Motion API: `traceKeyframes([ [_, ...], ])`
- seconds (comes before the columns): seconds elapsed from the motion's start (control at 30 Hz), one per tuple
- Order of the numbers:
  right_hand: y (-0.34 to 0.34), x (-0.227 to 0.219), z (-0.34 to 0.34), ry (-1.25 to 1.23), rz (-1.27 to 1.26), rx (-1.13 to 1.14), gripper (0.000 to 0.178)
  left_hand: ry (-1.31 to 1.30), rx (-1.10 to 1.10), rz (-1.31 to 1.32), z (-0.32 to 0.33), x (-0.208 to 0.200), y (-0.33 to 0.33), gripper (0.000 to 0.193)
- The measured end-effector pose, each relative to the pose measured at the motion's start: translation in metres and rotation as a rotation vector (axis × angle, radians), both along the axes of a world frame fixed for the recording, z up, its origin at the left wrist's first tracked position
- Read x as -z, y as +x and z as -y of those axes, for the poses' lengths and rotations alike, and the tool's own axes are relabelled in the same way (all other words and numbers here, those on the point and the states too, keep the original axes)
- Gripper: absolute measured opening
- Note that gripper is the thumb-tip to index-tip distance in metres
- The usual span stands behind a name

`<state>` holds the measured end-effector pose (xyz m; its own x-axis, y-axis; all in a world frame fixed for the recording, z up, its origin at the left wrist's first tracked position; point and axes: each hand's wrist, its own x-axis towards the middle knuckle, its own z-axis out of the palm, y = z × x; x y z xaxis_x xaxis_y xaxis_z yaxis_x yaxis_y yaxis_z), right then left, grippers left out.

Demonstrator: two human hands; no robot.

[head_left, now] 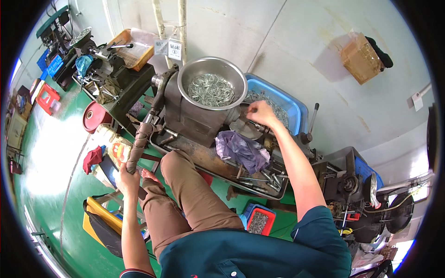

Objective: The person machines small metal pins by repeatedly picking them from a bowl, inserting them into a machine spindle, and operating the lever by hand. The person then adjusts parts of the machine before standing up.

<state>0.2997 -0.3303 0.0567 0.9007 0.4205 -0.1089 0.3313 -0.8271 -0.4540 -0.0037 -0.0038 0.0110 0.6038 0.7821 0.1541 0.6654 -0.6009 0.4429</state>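
My left hand (pixel 127 179) is wrapped round the lower end of a long cloth-wrapped lever (pixel 139 144), which runs up to the left side of a dark metal machine (pixel 194 118). At the machine's right end, my right hand (pixel 261 113) is closed, fingertips pinched together just beside the spindle area. Whatever sits in that pinch is too small or hidden to tell. A steel bowl (pixel 185 99) full of small silvery metal pins (pixel 211 90) rests on top of the machine. Below my right hand, a crumpled purple rag (pixel 242 152) lies on the machine's tray.
Behind my right hand stands a blue plastic bin (pixel 299 107) with more metal pieces. Metal tools (pixel 271 180) lie at the tray's right front. A red bin (pixel 270 221) of small parts is on the floor. To the left are a red drum (pixel 95 116) and a yellow stool (pixel 99 222).
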Motion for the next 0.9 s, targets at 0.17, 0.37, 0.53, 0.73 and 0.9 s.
traceKeyframes([
  [0.17,0.007,-0.027,0.001,-0.051,0.895,0.204,0.015,-0.022,-0.005,-0.018,0.002,-0.003,0.004,0.022],
  [0.37,-0.016,-0.077,-0.077,-0.035,0.592,-0.147,0.013,-0.018,-0.013,-0.013,0.002,-0.005,0.001,0.021],
  [0.53,-0.015,-0.073,-0.103,-0.188,0.332,-0.249,0.004,-0.024,0.001,0.004,0.001,-0.004,0.002,0.021],
  [0.73,-0.013,-0.072,-0.107,-0.268,0.314,-0.268,0.004,-0.003,0.005,0.004,0.001,-0.003,0.002,0.022],
  [0.9,-0.01,-0.099,-0.083,0.032,0.235,-0.234,0.01,-0.007,-0.004,-0.004,0.0,-0.002,0.001,0.022],
])
